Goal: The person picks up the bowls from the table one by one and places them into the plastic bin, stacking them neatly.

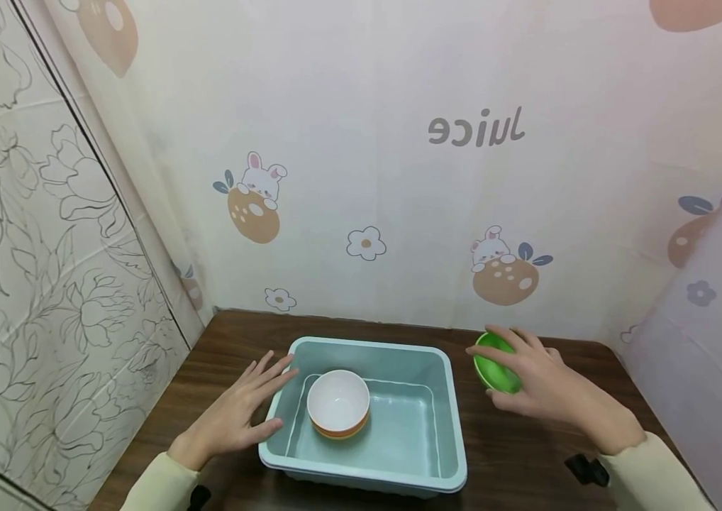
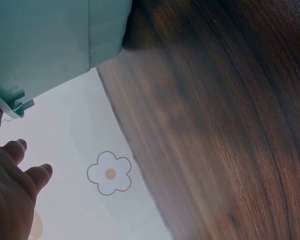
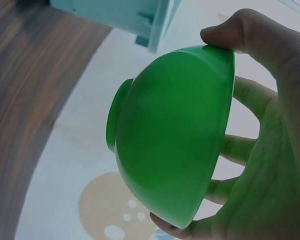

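Observation:
My right hand [image 1: 536, 376] holds a green bowl [image 1: 495, 365] by its rim, to the right of a pale blue-green plastic basin [image 1: 453, 426]. In the right wrist view the green bowl [image 3: 172, 135] is tipped on its side, with the thumb at one edge of the rim and fingers at the other. A white bowl [image 1: 338, 399] sits inside the basin, stacked on an orange one [image 1: 342, 431]. At the basin's left rim, my left hand [image 1: 236, 411] spreads its fingers and holds nothing. Whether it touches the rim I cannot tell.
The basin stands on a dark wood table [image 1: 514, 461]. A pale printed curtain [image 1: 361, 156] hangs behind the table's back edge, and a flower-line panel [image 1: 74, 284] rises on the left.

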{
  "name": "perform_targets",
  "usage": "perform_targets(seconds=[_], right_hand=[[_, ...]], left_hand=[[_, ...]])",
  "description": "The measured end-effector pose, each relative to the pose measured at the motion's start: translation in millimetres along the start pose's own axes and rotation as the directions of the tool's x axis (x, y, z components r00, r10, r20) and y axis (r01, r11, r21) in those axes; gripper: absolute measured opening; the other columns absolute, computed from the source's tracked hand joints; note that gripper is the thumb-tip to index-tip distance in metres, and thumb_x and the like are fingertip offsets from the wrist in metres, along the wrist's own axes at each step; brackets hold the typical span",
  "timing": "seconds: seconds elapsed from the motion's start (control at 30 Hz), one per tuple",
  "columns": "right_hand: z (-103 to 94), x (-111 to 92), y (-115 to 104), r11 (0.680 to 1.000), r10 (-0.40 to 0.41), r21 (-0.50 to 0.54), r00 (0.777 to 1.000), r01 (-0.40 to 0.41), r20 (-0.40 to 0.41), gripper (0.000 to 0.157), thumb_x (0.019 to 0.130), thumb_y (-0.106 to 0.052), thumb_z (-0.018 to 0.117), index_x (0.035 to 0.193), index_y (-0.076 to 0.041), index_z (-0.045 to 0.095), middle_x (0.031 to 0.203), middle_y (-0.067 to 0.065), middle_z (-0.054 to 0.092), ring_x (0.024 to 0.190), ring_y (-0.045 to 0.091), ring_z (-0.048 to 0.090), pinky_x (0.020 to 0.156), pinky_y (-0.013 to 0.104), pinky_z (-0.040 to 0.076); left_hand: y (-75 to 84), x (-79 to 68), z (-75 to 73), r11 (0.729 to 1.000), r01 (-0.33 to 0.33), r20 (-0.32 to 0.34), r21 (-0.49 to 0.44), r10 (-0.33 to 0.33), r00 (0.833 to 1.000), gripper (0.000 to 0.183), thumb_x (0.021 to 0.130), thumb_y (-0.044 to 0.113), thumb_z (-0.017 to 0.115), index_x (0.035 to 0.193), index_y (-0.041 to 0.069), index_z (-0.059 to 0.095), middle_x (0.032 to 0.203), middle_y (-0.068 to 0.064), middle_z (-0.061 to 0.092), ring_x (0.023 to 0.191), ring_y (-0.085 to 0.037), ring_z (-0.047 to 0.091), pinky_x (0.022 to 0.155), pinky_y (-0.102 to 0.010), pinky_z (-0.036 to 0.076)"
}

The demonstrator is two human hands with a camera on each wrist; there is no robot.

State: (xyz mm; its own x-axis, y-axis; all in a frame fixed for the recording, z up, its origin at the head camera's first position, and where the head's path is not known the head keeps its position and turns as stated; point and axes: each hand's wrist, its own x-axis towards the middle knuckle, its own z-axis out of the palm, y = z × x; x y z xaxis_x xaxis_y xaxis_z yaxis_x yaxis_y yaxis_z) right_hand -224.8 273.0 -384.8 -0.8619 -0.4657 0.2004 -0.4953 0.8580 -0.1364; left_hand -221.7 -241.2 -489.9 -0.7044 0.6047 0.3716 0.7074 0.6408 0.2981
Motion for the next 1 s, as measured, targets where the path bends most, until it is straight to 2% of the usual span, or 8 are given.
perform_targets(seconds=[0.23,0.53,0.7,1.0], right_hand=[[-4.7,13.5,-14.3,0.999,-0.045,0.023,0.999,0.046,-0.007,0.058,0.08,-0.031,0.078,0.136,-0.035,0.066,0.156,0.012,0.043,0.131,0.047,0.047,0.074,0.053,0.049],[-3.5,31.0,-38.5,0.992,-0.115,0.057,0.993,0.115,-0.006,0.059,0.08,-0.033,0.078,0.137,-0.037,0.065,0.159,0.006,0.041,0.134,0.039,0.045,0.076,0.047,0.047],[-2.2,40.1,-54.1,0.985,-0.157,0.072,0.988,0.156,0.006,0.059,0.08,-0.033,0.078,0.137,-0.037,0.065,0.16,0.005,0.041,0.14,0.039,0.041,0.08,0.057,0.05],[3.1,56.3,-76.9,0.976,-0.198,0.098,0.979,0.193,0.041,0.06,0.082,-0.034,0.076,0.139,-0.042,0.061,0.16,0.002,0.04,0.144,0.038,0.038,0.085,0.063,0.049]], left_hand=[[-0.2,-0.2,-1.0,1.0,0.007,0.007,0.001,-0.007,1.0,0.079,0.088,0.031,0.073,0.159,0.02,0.042,0.169,-0.004,0.032,0.155,-0.045,0.026,0.112,-0.076,0.029],[-2.4,0.3,0.2,1.0,0.026,0.029,-0.005,-0.026,0.999,0.078,0.09,0.031,0.07,0.161,0.022,0.038,0.17,-0.001,0.029,0.155,-0.045,0.026,0.113,-0.076,0.028],[-2.1,0.0,0.4,0.999,0.029,0.027,-0.015,-0.028,0.999,0.079,0.09,0.033,0.07,0.161,0.021,0.037,0.17,-0.002,0.029,0.155,-0.044,0.025,0.113,-0.076,0.027],[-1.5,0.1,2.0,1.0,0.027,0.022,-0.007,-0.026,0.999,0.08,0.09,0.032,0.069,0.162,0.021,0.036,0.171,-0.001,0.028,0.157,-0.041,0.023,0.115,-0.074,0.026]])
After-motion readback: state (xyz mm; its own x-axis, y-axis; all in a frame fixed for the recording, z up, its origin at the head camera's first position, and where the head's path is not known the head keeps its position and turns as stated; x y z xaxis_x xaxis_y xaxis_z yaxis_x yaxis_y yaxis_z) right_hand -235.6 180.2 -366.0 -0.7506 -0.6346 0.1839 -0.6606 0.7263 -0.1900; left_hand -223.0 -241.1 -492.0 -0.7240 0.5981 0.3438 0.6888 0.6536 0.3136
